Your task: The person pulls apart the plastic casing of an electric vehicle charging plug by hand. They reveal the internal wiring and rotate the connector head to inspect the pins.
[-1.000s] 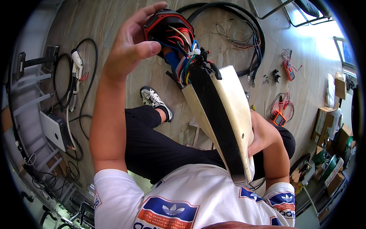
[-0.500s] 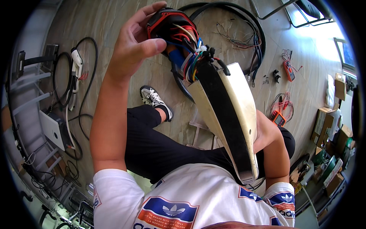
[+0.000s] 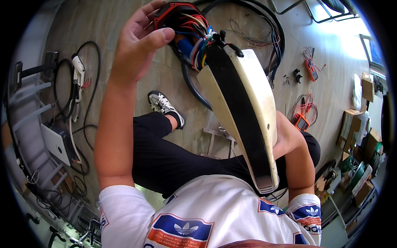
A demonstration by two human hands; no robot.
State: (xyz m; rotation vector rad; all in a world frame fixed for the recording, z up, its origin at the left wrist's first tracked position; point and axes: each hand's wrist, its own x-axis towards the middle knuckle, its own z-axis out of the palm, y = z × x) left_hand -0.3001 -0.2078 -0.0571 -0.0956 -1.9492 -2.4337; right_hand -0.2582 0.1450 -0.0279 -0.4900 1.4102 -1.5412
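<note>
A white-and-black charging gun (image 3: 254, 91) is held slantwise over my lap, its narrow end toward my body. At its far end sits a black connector head (image 3: 175, 9) with a red rim, tilted so its open inside shows. Red, blue, green and yellow wires (image 3: 192, 22) and a blue sleeved cable (image 3: 184, 47) run between head and body. My left hand (image 3: 136, 49) grips the head from the left, thumb on the near side, other fingers partly behind it. My right hand (image 3: 284, 134) holds the gun's body from the right; its fingers are hidden behind the shell.
A thick black cable (image 3: 192, 91) loops over the floor, with loose thin wires (image 3: 258, 37) inside it. Two orange meters (image 3: 302, 122) with leads lie at the right. Boxes (image 3: 349, 128) stand farther right. Another charging gun (image 3: 78, 66) lies at left by a ladder-like metal frame (image 3: 31, 91).
The charging gun's far end and my left hand have risen slightly, up and to the left. The whole view has shifted a little as well. Both hands keep their hold.
</note>
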